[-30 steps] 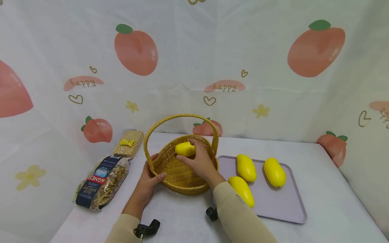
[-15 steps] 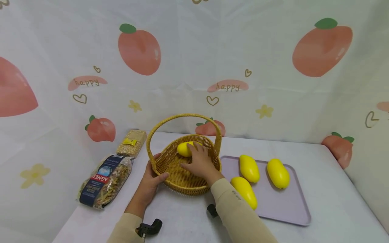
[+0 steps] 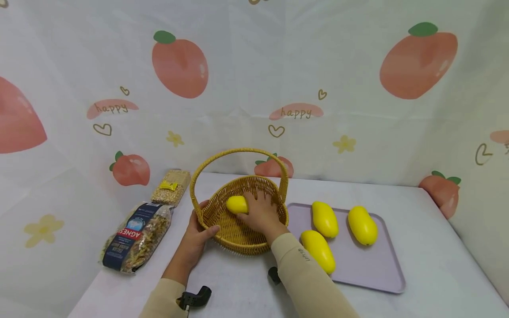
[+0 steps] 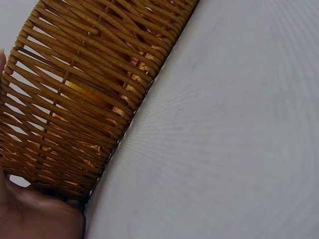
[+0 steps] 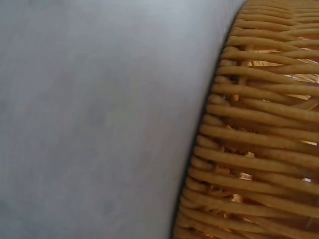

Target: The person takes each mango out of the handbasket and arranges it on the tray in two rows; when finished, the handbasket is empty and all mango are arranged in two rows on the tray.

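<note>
In the head view a yellow wicker basket (image 3: 238,236) with a tall arched handle stands in the middle of the table. My left hand (image 3: 193,243) grips its left side, thumb over the rim and fingers behind. The basket's woven wall (image 4: 84,94) fills much of the left wrist view. My right hand (image 3: 260,214) is inside the basket, holding a yellow mango (image 3: 236,205), thumb on the near side and fingers on the far side. The hand hides the mango's right end. Only the outer wicker (image 5: 264,129) shows in the right wrist view.
A lilac tray (image 3: 370,269) to the right of the basket bears 3 more mangoes (image 3: 324,219). Left of the basket lie a bag of pasta (image 3: 137,238) and a pack of grains (image 3: 172,187). A patterned cloth (image 3: 238,66) hangs behind.
The mango has shifted nearer and slightly left in the basket. My right hand loosened over it, then reached further across its right end. The left hand keeps its hold.
</note>
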`<state>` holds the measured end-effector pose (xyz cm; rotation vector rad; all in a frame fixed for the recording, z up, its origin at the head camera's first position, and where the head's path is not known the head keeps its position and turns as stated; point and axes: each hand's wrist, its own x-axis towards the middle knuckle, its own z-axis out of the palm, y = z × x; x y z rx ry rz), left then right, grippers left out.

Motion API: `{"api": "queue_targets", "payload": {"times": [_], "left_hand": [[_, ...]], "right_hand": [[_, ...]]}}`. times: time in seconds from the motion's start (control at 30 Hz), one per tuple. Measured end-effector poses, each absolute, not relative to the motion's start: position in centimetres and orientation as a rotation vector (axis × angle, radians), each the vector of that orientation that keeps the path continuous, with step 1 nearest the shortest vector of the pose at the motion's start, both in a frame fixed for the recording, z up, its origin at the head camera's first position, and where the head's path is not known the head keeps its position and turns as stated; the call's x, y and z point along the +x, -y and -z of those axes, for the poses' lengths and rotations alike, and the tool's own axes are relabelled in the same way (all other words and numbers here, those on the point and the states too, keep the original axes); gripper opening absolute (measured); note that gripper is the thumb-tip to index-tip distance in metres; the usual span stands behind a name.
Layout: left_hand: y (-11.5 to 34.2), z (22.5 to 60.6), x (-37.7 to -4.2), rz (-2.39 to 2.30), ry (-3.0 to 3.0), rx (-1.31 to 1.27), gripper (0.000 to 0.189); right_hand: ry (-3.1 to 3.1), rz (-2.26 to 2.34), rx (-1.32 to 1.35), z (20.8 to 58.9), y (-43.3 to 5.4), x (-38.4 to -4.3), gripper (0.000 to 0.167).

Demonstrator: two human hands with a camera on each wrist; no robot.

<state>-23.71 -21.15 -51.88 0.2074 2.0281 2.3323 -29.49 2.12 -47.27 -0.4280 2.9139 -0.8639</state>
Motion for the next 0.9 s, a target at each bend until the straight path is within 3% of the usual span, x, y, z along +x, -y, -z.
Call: {"api": "queue_targets", "payload": {"times": [0.4,0.9], "left_hand": [[21.22,51.98,-23.72,-2.328,-2.039,0.219,0.084],[21.19,52.19,-23.9,-2.344,-2.02,0.219,0.085]], "right_hand": [[-2.634,1.132,-0.643,47.17,-2.03,-29.35,0.057],[-2.505,1.232,-0.7,46.56,-2.5,-28.91,0.062]]}}
